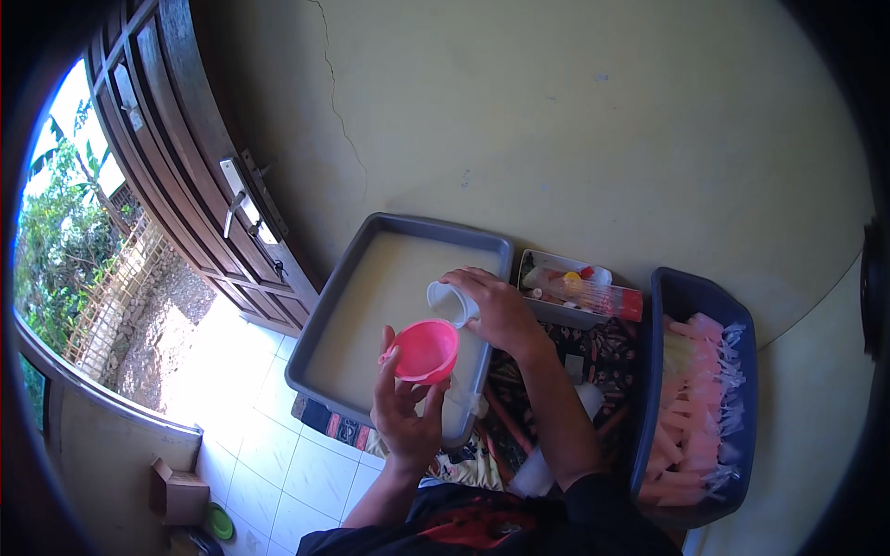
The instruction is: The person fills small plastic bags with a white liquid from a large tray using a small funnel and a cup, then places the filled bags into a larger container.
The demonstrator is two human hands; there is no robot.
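My left hand (406, 417) holds a pink funnel (426, 350) from below, its wide mouth facing up. My fingers hide its lower end, so the spout does not show. Just above and behind its rim, my right hand (496, 310) grips a clear plastic cup (447, 300), tilted with its opening toward the left. Whether liquid is leaving the cup I cannot tell. Both hands are over the right part of a large grey tub (324, 306), which holds a pale, milky liquid (385, 278).
On the right, a dark blue tub (646, 435) holds many filled pink plastic tubes (691, 408). A small box (565, 313) of mixed items stands by the wall. Clear plastic rolls (533, 474) lie on the patterned cloth (519, 389). A wooden door (199, 167) stands open at left.
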